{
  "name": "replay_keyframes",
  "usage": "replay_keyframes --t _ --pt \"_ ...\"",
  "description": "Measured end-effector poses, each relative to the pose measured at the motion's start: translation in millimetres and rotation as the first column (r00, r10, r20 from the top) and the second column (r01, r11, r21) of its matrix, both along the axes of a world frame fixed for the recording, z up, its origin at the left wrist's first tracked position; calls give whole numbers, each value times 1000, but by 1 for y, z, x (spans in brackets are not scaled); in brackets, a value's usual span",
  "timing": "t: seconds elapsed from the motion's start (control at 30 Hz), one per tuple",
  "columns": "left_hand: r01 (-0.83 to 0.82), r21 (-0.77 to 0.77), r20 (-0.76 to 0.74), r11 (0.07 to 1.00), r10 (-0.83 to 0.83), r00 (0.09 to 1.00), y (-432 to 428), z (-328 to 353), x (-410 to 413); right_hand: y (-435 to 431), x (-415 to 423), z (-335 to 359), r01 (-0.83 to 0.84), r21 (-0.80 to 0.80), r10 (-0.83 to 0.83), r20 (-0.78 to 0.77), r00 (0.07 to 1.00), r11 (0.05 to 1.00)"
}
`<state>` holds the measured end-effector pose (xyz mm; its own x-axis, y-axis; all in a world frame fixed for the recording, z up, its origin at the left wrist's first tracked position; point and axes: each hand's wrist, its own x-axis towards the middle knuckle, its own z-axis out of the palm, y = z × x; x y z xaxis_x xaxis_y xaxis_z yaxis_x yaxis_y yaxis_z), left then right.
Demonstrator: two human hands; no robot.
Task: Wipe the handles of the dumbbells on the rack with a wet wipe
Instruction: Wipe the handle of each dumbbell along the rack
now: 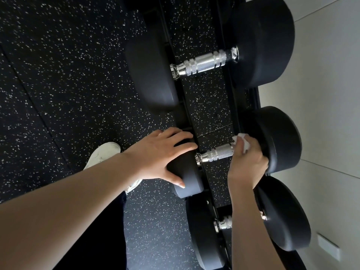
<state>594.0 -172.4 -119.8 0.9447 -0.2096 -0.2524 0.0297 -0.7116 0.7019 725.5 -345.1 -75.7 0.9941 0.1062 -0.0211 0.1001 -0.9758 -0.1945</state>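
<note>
Two hands, one dumbbell (280,137): left hand (165,152) splayed on its head (188,172), right hand (249,160) clutching wet wipe (243,140) round handle (216,153)'s opposite end.

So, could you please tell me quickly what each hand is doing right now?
Left hand: open, fingers resting on the middle dumbbell's near head.
Right hand: closed, gripping the wet wipe against that dumbbell's handle.
</note>
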Motion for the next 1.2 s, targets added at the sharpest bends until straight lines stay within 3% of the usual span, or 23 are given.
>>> replay_keyframes --t 0.23,0.37,0.5,0.63,0.9,1.2 --pt "19 33 7 999 -19 1000 1 -1 0 -7 -11 -10 -17 113 8 81 997 993" --pt "46 53 -9 998 -46 999 1 5 1 -9 -21 -10 73 233 -92 72 993 970" --pt "147 135 -118 980 -131 984 4 21 7 -17 -32 -10 215 365 -193 -95 977 906" --pt "225 268 -176 937 -182 967 13 45 13 -21 -40 6 244 424 -176 -192 965 872" --pt "83 436 113 896 -146 983 60 93 28 -4 -40 56 105 451 -52 -130 990 887" --pt "113 551 50 827 -168 985 121 73 73 74 -15 43 217 512 -180 -122 976 831"
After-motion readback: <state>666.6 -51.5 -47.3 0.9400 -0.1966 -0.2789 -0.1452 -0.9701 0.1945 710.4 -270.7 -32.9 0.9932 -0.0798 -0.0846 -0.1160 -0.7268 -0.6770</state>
